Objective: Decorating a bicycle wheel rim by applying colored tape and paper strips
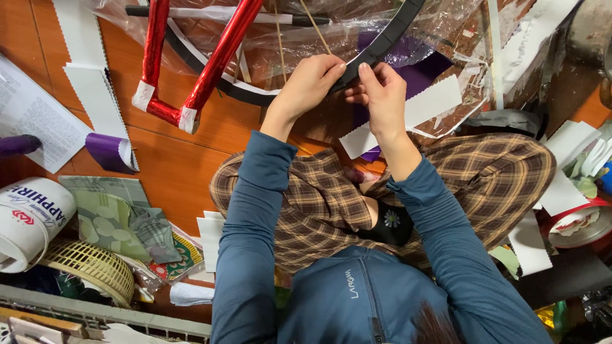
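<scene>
Black hoop, a curved dark band, arcs across the far part of the scene from the far right down toward the middle, lying partly under clear plastic sheet. Both hands meet on it at the middle: left hand has its fingers curled over the band's edge, and right hand pinches the band just beside it, thumbs nearly touching. Both are clamped on the hoop, close together.

Under the right hand lies a white paper strip with a zigzag edge, over purple paper. To the left, a red foil frame with white-taped ends rests on the orange floor. Farther left are more white zigzag strips and a curled purple sheet. Near left sit a white tub and a woven basket. The person sits cross-legged in plaid trousers and blue sleeves. A tape roll lies at the right.
</scene>
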